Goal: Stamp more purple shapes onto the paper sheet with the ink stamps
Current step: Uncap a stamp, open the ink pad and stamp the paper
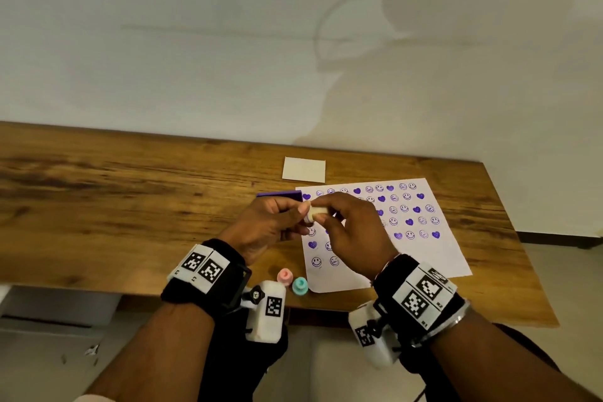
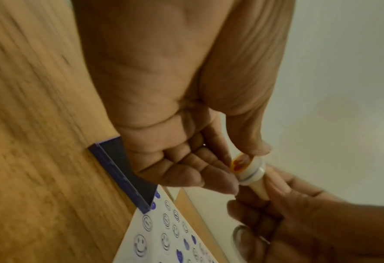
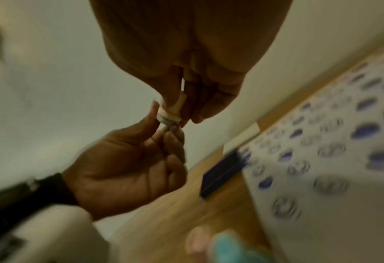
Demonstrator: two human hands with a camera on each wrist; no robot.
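Note:
A small cream stamp (image 1: pixel 315 213) is held in the air over the left edge of the paper sheet (image 1: pixel 424 248), which carries several purple hearts and smiley faces. My left hand (image 1: pixel 301 214) pinches the stamp's white ringed end (image 2: pixel 247 169), which bears an orange-red round mark. My right hand (image 1: pixel 323 218) grips the cream handle (image 2: pixel 263 188). The purple ink pad (image 1: pixel 280 195) lies on the table behind my left hand, touching the sheet's far left corner. In the blurred right wrist view the stamp (image 3: pixel 170 112) sits between both hands' fingertips.
A pink stamp (image 1: pixel 284 276) and a teal stamp (image 1: pixel 300 285) stand by the sheet's near left corner, close to the wooden table's (image 1: pixel 130 206) front edge. A small white card (image 1: pixel 304 169) lies behind the sheet. A pale wall rises at the back.

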